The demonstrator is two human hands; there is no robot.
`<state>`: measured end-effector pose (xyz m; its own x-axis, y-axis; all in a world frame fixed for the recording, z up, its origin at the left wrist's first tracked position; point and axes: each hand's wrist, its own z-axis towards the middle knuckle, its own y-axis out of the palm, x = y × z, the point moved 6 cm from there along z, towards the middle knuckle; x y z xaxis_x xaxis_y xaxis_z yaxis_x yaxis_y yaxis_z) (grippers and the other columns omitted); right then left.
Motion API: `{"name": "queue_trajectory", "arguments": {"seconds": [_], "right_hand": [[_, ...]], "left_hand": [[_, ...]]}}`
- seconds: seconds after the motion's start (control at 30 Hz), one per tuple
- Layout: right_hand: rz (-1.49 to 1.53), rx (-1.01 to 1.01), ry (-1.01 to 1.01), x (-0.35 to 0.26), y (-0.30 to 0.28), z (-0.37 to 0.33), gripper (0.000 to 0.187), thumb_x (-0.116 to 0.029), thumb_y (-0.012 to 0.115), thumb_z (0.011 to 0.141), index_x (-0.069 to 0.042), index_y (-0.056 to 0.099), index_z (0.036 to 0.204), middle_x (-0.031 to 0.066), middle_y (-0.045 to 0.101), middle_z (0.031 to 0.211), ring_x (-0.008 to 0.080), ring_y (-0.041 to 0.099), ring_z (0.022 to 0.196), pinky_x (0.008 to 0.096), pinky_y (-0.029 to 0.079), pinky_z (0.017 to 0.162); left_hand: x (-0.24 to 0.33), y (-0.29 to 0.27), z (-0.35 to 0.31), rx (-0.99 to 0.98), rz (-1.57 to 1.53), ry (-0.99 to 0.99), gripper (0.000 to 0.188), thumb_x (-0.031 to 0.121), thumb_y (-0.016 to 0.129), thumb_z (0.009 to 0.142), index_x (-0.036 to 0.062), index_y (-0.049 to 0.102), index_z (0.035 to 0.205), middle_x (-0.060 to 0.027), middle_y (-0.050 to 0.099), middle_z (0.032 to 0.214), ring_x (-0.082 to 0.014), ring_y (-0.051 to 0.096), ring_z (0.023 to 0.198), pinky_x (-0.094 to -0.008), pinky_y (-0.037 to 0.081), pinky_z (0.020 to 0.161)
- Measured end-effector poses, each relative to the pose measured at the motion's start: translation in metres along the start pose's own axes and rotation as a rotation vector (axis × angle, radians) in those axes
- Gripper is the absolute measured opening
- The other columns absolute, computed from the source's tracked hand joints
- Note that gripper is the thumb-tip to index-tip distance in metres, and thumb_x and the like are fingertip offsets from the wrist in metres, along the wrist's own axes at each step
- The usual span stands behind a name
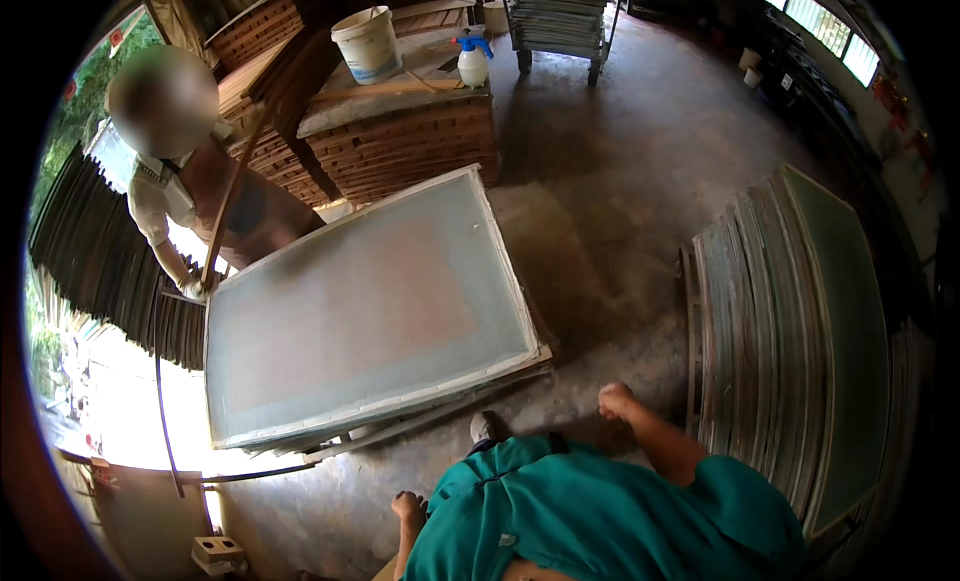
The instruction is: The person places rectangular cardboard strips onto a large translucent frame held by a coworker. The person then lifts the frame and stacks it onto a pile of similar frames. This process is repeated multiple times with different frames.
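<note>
Framed screen (pixel 365 306), one: lay atop a stack of frames (pixel 460 389), ahead of the left hand (pixel 407 505), ahead-left of the right hand (pixel 616 401); long axis ran left to right, right end angled away. Right hand: closed, visibly empty, nearer, off the stack's near right corner. Left: curled, contents could not be told.

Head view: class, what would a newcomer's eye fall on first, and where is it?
The large pale framed panel comes first, left of centre. A row of upright panels stands at the right. Beyond the large one, a whitish bucket and a blue-topped spray bottle sit on stacked boards.
</note>
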<state>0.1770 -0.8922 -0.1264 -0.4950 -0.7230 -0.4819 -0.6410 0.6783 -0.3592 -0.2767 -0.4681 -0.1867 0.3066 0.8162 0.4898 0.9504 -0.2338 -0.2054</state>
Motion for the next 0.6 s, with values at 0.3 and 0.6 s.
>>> {"name": "queue_trajectory", "arguments": {"seconds": [0.3, 0.6], "right_hand": [[-0.240, 0.355, -0.505, -0.233, 0.035, 0.028, 0.039, -0.042, 0.057, 0.074, -0.004, 0.058, 0.086, 0.0182, 0.062, 0.086, 0.0286, 0.060, 0.088, 0.0400, 0.047, 0.073], [-0.423, 0.469, -0.370, -0.235, 0.048, 0.087, 0.053, -0.025, 0.078, 0.054, 0.002, 0.053, 0.092, 0.0182, 0.060, 0.093, 0.0276, 0.059, 0.090, 0.0354, 0.047, 0.075]], "left_hand": [[0.079, -0.001, -0.090, 0.075, -0.088, 0.069, 0.041, 0.001, 0.047, 0.077, 0.0040, 0.041, 0.117, -0.0134, 0.053, 0.094, -0.0305, 0.058, 0.079, -0.0402, 0.050, 0.057], [0.110, 0.033, -0.067, -0.040, -0.139, 0.002, 0.041, 0.004, 0.049, 0.080, 0.0017, 0.040, 0.120, -0.0135, 0.054, 0.097, -0.0288, 0.059, 0.079, -0.0388, 0.052, 0.062]]}}
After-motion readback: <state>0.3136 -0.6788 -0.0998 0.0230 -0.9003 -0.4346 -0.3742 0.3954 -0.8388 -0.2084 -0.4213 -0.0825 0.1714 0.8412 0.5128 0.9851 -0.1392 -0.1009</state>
